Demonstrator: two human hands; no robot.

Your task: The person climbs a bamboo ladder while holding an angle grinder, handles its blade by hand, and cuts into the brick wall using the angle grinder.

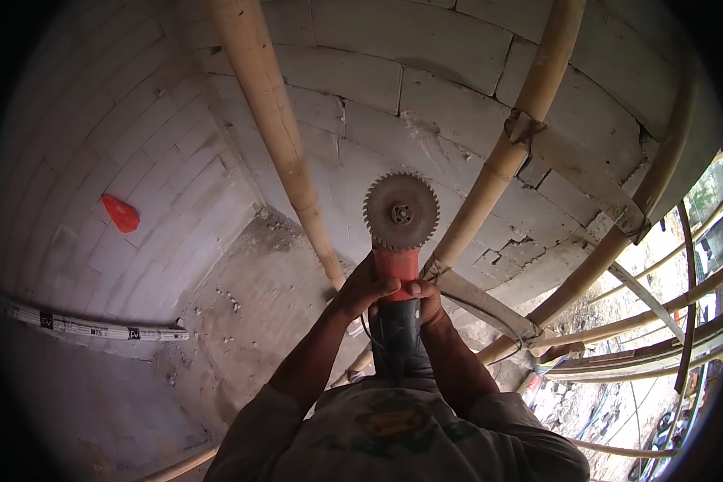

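An angle grinder (395,277) with a red head and a dark body points away from my chest. Its toothed circular saw blade (401,211) faces up toward me, with the centre nut showing. My left hand (363,287) is wrapped round the grinder's left side, thumb lying across the red part. From the other side my right hand (428,299) grips it, its thumb close to the left one. The fingers underneath are hidden. A thin dark cord hangs beside the body.
Bamboo poles (277,128) rise on both sides, some tied with straps. A block wall (361,76) stands ahead; another, at left, carries a red object (121,214). White printed pipes (96,325) lie at lower left. Rubble lies on the floor (249,297). Daylight shows through scaffolding at right.
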